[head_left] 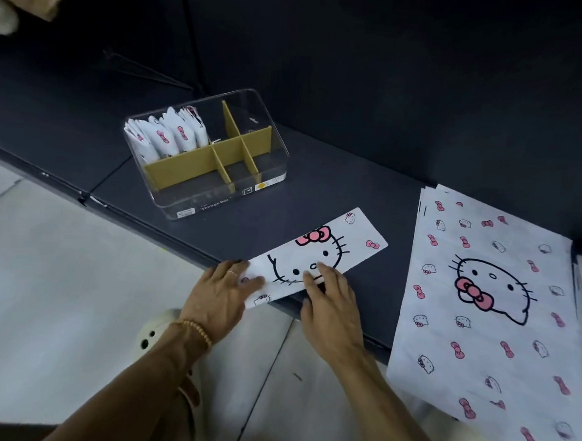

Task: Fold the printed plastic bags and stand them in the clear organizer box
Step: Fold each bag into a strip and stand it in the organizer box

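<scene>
While one bag lies folded into a long strip [318,256] at the near edge of the dark surface [319,188], both hands are flat on its near-left end. The left hand [225,289] presses the corner with fingers spread and straight; the right hand [329,296] rests just beside it, fingertips on the printed face, its thumb seemingly under the overhanging edge, though that is hard to tell. Neither appears to pinch the plastic. The clear organizer box [215,202] stands farther off to the left, with several folded bags [167,137] upright in its far-left compartment. A stack of unfolded bags [482,300] waits to the right. The step in hand looks like smoothing the strip's crease. Next, the strip probably needs folding end over end into a packet short enough to stand in the box.
</scene>
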Demonstrator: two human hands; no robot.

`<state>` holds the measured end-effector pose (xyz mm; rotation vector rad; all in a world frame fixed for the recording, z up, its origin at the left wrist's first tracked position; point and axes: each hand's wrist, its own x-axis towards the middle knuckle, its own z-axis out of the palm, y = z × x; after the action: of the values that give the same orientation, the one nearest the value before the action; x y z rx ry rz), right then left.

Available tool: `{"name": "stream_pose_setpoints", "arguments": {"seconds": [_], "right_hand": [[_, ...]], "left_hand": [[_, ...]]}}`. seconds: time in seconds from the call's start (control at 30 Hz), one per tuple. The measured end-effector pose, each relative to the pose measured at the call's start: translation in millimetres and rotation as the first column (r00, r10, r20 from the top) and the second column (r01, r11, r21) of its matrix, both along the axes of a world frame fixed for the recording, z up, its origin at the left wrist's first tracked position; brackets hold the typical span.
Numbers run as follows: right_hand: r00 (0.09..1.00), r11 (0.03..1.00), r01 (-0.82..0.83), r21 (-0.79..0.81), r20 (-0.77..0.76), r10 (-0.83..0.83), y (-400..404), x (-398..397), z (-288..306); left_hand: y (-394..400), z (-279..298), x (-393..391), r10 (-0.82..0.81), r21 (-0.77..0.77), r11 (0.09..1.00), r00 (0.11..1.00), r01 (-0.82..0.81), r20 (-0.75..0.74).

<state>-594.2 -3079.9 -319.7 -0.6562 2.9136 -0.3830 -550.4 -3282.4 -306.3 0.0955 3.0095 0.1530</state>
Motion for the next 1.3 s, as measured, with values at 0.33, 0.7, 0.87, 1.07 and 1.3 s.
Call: {"name": "stream_pose_setpoints", "arguments": {"seconds": [0.33,0.7,0.87,1.07,1.3], "right_hand": [[0.948,0.875,0.283,-0.394,0.256,-0.191,7.5,-11.9,17.7],[0.763,0.814,0.467,-0.345,0.622,-0.174,36.4,-39.5,28.7],[0.740,0.741,0.607,-0.287,0.545,-0.394,21.7,-45.3,19.2],[0.776,0.784,0.582,-0.215,0.433,-0.458,3.3,-55.7,17.5],[0.822,0.860,0.502,-0.093,0.359,-0.441,-1.2,-66.4,15.1]], "left_hand": [[1.8,21.3,-8.3,0.256,0.582,0.787,0.967,-0.203,-0.008],[28.8,5.8,-39.3,0.029,0.527,0.843,0.987,-0.109,0.159],[37.6,0.7,-41.6,0.260,0.537,0.785,0.952,-0.307,0.164],[45.7,2.4,-45.1,0.345,0.352,0.850,0.919,-0.393,0.193],[36.3,-0.1,-45.2,0.304,0.284,0.887,0.923,-0.364,0.235]]}}
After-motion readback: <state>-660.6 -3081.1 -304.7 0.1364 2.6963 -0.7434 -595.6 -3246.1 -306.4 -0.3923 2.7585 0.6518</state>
